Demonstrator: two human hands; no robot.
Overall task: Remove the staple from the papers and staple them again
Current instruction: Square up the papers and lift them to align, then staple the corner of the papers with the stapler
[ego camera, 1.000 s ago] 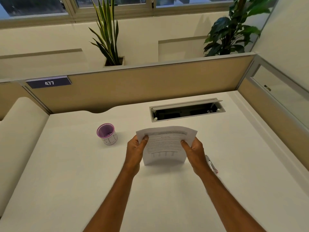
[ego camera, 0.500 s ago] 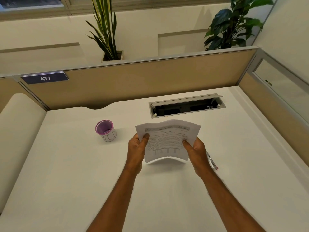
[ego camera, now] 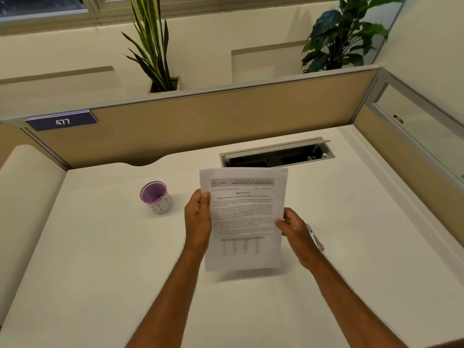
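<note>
Facing up, printed papers (ego camera: 244, 219) held flat above desk (ego camera: 100, 259); left hand (ego camera: 198, 219) pinches left edge, right hand (ego camera: 292, 226) pinches right edge.

papers (ego camera: 244, 217) lifted | left hand (ego camera: 198, 218) + right hand (ego camera: 295, 229) gripping edges

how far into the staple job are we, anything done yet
Nothing looks done yet. The papers are held up off the desk, left hand on one side edge, right hand on the other, printed side up. No staple is discernible at this size. A small tool, maybe the stapler, lies on the desk behind the right hand, untouched. Removing the staple and restapling both appear left.
</note>
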